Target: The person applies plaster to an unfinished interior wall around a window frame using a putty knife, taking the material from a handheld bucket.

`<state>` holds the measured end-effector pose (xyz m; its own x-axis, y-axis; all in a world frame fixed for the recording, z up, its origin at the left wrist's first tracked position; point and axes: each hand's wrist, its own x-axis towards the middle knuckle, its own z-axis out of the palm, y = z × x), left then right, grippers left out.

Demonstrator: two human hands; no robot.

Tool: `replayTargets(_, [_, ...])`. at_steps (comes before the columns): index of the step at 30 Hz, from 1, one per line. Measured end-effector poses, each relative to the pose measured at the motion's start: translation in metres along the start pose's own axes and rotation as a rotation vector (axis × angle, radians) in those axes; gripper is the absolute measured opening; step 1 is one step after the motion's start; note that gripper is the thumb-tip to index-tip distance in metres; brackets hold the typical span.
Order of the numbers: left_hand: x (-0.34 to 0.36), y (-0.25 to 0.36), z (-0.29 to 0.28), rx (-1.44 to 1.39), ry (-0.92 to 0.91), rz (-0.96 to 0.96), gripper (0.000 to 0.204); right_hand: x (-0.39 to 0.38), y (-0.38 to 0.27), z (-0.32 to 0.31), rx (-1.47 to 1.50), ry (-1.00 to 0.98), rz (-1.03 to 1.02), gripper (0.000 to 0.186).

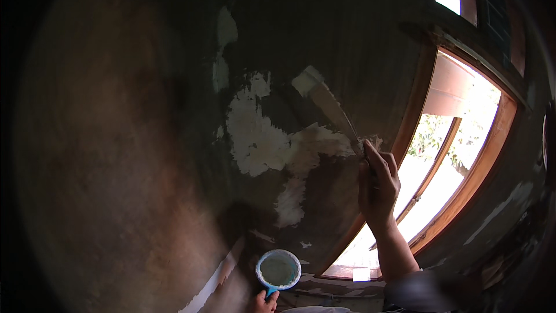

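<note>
My right hand (379,182) is closed round the handle of a putty knife (330,107), its blade angled up and to the left. The blade's tip carries pale filler and is at or close to the dark wall; contact is hard to tell. Below and left of the blade, uneven whitish filler patches (252,136) cover part of the wall. At the lower edge, my left hand (266,302) grips the handle of a round blue pan (259,270). White residue coats the pan's rim, and something greyish shows inside. Most of the left hand is cut off by the frame.
To the right of my right forearm, a bright window with a wooden frame (469,206) is set in the wall. A brownish wall surface (104,139) fills the left side. A pale strip (211,281) runs along the corner low down, left of the pan.
</note>
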<state>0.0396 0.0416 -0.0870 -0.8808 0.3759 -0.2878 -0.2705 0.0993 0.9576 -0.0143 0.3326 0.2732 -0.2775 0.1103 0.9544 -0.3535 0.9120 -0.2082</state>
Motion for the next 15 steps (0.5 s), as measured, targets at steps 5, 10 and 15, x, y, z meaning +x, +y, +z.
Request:
replayTargets(5, [-0.003, 0.014, 0.003, 0.009, -0.02, -0.035, 0.024, 0.025, 0.001, 0.008, -0.201, 0.005, -0.166, 0.053])
replayTargets(10, [-0.001, 0.006, 0.003, 0.055, -0.025, -0.003, 0.027, 0.04, 0.005, 0.022, -0.335, -0.019, -0.277, 0.057])
replayTargets(15, [-0.004, 0.02, 0.005, 0.145, -0.012, 0.039, 0.029, 0.042, 0.01, 0.024, -0.384, -0.067, -0.244, 0.053])
